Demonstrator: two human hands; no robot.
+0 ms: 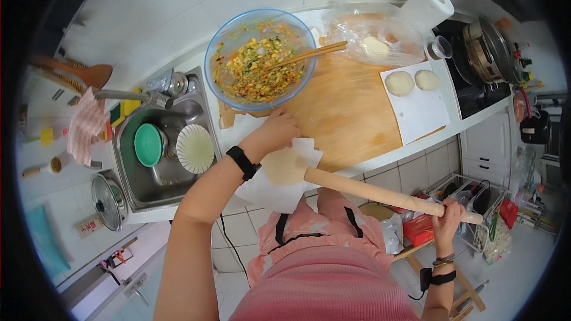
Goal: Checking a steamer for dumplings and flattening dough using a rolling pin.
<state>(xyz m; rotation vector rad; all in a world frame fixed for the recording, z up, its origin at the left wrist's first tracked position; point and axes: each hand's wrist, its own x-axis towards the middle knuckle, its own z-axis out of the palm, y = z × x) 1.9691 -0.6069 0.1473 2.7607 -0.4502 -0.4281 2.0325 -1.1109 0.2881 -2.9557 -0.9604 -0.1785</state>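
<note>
My right hand (449, 220) is wrapped round a long wooden rolling pin (375, 191) near its right end. The pin slants across in front of my body, its other end near a sheet of white paper (285, 197). A thin, pale round piece (282, 165), apparently dough, lies on the paper, which hangs over the counter's front edge. My left hand (279, 129) rests palm down on the paper and board edge, fingers slightly bent and holding nothing visible. Beyond it stands a clear bowl (260, 107) of chopped, mixed filling (250, 68) with wooden chopsticks (321, 50) across it.
Two dough balls (399, 83) sit on white paper at the right of the wooden board (357, 113). Behind are a plastic bag (351, 32) with dough and a paper roll (425, 9). A sink (169, 193) holds a green bowl (148, 144); a stove with a pot (485, 47) stands far right.
</note>
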